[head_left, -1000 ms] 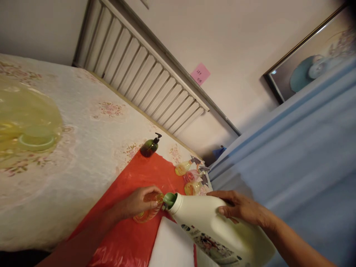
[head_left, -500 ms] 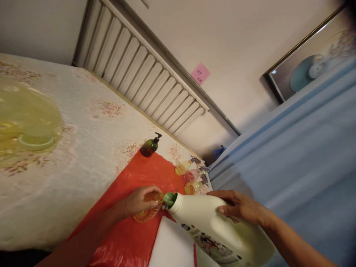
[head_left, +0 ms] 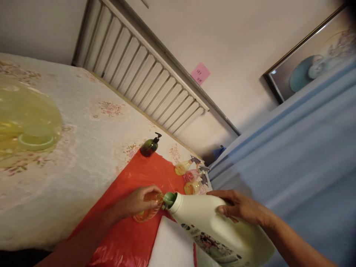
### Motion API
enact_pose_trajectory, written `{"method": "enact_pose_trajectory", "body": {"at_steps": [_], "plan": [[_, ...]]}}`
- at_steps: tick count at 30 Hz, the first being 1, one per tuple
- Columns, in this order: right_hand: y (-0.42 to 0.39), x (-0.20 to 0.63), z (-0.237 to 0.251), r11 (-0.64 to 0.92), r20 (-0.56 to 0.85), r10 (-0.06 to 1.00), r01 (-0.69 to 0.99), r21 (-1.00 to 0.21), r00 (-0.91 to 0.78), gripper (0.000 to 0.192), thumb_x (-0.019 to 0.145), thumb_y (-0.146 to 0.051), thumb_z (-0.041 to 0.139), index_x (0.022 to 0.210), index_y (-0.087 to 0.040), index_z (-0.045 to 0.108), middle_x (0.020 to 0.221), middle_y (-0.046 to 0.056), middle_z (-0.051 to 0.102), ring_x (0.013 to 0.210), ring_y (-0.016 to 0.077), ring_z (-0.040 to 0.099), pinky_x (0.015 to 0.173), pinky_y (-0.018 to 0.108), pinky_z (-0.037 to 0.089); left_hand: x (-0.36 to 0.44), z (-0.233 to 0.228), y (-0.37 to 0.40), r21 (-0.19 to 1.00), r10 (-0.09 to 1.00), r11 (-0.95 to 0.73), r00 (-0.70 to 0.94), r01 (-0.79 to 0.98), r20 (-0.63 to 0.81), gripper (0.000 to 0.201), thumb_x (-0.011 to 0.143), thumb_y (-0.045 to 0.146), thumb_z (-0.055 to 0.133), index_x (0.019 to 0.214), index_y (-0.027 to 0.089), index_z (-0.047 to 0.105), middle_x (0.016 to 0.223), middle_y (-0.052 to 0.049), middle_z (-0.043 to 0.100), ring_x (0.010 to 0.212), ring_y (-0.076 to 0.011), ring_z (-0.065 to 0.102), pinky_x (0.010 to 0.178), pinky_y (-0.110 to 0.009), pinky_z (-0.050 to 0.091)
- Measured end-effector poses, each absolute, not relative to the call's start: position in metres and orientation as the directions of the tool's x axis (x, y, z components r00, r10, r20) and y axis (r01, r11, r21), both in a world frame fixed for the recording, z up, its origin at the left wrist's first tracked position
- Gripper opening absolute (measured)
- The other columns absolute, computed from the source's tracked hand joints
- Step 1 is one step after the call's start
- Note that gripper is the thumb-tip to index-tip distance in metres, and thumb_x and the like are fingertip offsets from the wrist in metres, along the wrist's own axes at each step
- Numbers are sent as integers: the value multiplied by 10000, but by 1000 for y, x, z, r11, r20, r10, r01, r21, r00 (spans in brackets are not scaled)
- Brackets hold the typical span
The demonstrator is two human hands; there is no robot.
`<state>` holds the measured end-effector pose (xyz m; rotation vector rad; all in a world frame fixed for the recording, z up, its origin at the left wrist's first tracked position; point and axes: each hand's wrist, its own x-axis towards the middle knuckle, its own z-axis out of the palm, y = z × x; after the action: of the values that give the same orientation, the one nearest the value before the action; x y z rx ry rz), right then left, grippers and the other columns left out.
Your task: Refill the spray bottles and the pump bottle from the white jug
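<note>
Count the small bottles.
5: orange bottle in left hand; green pump bottle at corner of red sheet; yellow bottle, pink bottle, amber bottle clustered near blue fabric. Others may be hidden.

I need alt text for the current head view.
The right hand holds a pale jug tipped, its green spout at the mouth of an orange bottle in the left hand. Beneath lies a red sheet on a floral tablecloth.

No visible change since earlier.

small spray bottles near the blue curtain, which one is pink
The small, rounded, see-through pink spray bottle, the middle one of three; the yellowish bottles flank it.
</note>
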<state>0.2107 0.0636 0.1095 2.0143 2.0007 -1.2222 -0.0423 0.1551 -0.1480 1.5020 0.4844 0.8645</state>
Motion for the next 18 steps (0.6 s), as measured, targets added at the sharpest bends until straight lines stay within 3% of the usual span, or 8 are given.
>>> {"method": "enact_pose_trajectory", "body": {"at_steps": [18], "plan": [[64, 211, 110, -164, -545, 829, 874, -458, -131, 637, 814, -555, 656, 1327, -185, 583, 830, 36, 628, 565, 95, 446, 467, 198, 355, -42, -149, 155, 968, 749, -161, 615, -194, 248, 235, 798, 316, 638, 1015, 227, 650, 1010, -4, 705, 999, -233, 644, 887, -327, 496]]}}
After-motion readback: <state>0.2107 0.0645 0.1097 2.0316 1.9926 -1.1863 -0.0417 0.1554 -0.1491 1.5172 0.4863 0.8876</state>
